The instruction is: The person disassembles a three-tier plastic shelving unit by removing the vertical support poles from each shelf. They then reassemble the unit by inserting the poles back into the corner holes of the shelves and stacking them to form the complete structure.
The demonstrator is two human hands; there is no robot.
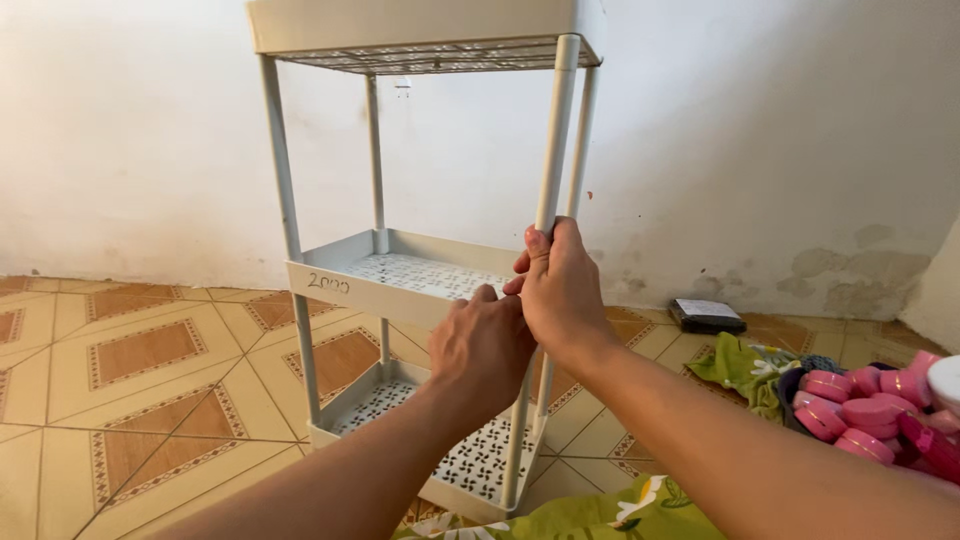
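Shelf rack: a pale grey three-tier plastic rack [400, 270] stands upright on the floor, close to the wall, straight ahead of the person.
Right hand: the right hand [560, 290] has its grip wrapped around the front right post [553, 150], just above the middle tray [330, 285].
Left hand: the left hand [482, 345] sits at the tray's front right corner, touching the right hand; its fingers are hidden, so I cannot tell whether its grip is closed on the tray.
Doing it well: I judge the post should be kept vertical and the tray corner supported level, with pressure straight along the post so nothing twists.
Floor: tiles [140, 350] in cream and brown diamond pattern.
Room: a whitewashed wall [780, 130], stained near its base.
Nearby: pink round lids [860, 410] heaped at right, green cloth [735, 365], a small dark box [707, 315] by the wall.
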